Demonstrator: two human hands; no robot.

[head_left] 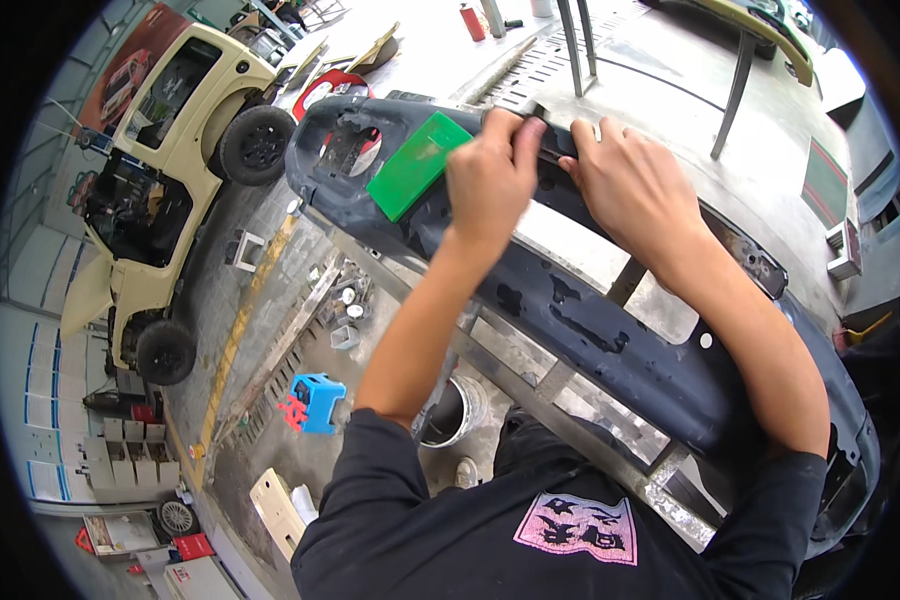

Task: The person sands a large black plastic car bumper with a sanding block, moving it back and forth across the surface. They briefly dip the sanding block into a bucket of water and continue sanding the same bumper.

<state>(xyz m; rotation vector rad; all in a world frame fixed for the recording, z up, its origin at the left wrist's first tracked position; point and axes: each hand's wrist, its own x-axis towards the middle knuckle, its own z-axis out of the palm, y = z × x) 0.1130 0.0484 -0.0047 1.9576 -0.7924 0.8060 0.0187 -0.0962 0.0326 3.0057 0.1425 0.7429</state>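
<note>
A dark grey, patchy car bumper shell lies across a metal stand. My left hand is closed near its far edge around a small dark-and-metal piece, too hidden to name. Just right of it, my right hand has its fingers curled over that same edge, on a dark strip whose nature I cannot make out. A green rectangular block lies on the bumper immediately left of my left hand.
A cream off-road vehicle stands at the left. Below are a blue plastic stool and a bucket. A metal leg supporting a panel is at upper right; a red cylinder stands at the back.
</note>
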